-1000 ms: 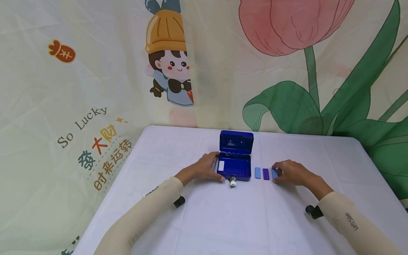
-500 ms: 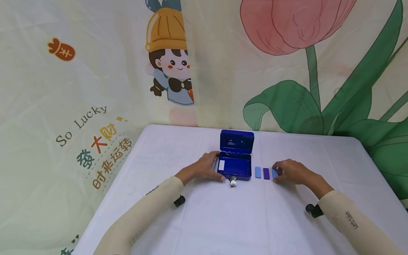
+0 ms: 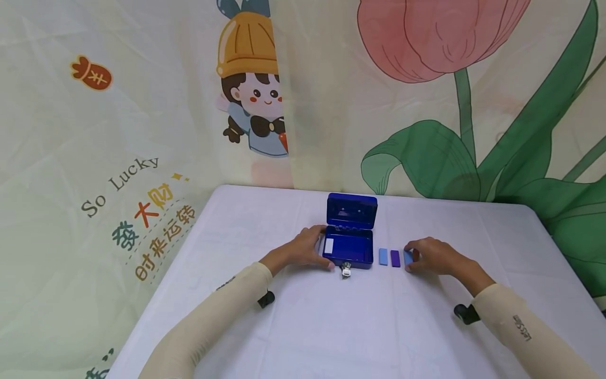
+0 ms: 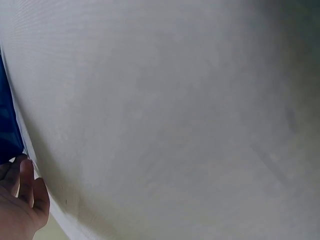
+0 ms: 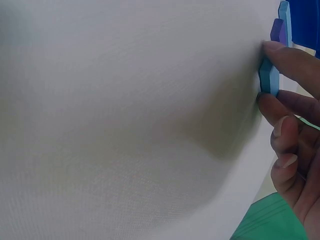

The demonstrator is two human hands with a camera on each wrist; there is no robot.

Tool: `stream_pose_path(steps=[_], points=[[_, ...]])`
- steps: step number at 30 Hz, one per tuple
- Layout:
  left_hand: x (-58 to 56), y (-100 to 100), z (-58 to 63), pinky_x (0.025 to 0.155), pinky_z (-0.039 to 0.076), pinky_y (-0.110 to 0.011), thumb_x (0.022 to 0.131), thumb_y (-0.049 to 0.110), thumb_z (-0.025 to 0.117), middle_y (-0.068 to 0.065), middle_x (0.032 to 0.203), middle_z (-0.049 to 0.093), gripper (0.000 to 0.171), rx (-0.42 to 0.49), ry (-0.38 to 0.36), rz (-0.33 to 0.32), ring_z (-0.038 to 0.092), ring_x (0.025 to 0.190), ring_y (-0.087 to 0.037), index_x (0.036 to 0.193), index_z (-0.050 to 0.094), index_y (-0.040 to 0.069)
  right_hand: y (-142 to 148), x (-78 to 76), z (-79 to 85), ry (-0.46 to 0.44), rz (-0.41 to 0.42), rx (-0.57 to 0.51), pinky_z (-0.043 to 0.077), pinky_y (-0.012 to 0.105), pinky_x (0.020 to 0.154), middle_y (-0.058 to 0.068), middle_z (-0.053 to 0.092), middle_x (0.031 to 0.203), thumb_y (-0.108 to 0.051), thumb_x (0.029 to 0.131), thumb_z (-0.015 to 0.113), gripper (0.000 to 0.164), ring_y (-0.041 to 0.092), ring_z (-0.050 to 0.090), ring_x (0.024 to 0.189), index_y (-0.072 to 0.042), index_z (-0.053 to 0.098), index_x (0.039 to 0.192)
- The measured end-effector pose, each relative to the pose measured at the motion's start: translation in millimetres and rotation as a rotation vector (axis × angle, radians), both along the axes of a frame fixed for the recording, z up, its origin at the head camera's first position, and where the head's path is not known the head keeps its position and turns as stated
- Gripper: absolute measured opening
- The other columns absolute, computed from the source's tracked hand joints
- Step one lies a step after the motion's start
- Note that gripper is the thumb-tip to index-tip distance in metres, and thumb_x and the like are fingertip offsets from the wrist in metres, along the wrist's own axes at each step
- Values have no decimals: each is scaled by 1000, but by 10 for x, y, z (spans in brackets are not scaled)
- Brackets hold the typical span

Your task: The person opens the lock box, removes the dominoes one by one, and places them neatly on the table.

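Observation:
A dark blue metal cash box [image 3: 352,248] stands on the table with its lid [image 3: 352,211] raised, and a white label shows inside. My left hand [image 3: 304,250] holds the box at its left side, thumb near the front corner and fingers near the back one. To the right of the box lie a light blue block [image 3: 383,257] and a purple block [image 3: 395,258], side by side. My right hand [image 3: 433,256] pinches a second blue block [image 5: 270,79] by its two ends, at the right end of this row. My fingers partly cover that block.
A small silver padlock [image 3: 346,271] is at the front edge of the box. White cloth covers the table [image 3: 331,331]. Behind it hangs a printed curtain [image 3: 322,105] with a flower and a cartoon figure.

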State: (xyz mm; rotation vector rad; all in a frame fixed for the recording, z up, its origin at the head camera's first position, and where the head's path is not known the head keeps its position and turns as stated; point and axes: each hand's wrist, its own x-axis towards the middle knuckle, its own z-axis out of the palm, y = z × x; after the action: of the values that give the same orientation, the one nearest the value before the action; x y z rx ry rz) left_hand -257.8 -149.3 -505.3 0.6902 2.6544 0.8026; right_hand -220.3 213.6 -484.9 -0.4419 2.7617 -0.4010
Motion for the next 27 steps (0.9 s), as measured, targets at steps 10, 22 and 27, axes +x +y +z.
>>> stream_pose_path(steps=[10,22,27], points=[[-1,1,1,114,36,-48,67,56,89,-7,157,42,117,0,2,0,40,133,-29,157,28,11,14,-1,6,5,1,4,57,42,85,-2,67,89,-30,81,85,54,17,61,88,-6,66,126],[-4,11,-9,114,36,-48,66,56,89,-7,156,43,118,6,-1,10,40,132,-28,156,28,11,-1,-62,125,38,3,-4,57,39,80,-1,69,90,-27,83,83,51,19,62,89,-5,66,126],[-6,17,-13,114,35,-48,66,55,90,-7,156,43,117,6,5,11,40,132,-28,156,29,11,-83,-96,183,50,-9,-11,58,37,76,1,70,93,-31,84,82,52,19,63,89,-6,65,127]])
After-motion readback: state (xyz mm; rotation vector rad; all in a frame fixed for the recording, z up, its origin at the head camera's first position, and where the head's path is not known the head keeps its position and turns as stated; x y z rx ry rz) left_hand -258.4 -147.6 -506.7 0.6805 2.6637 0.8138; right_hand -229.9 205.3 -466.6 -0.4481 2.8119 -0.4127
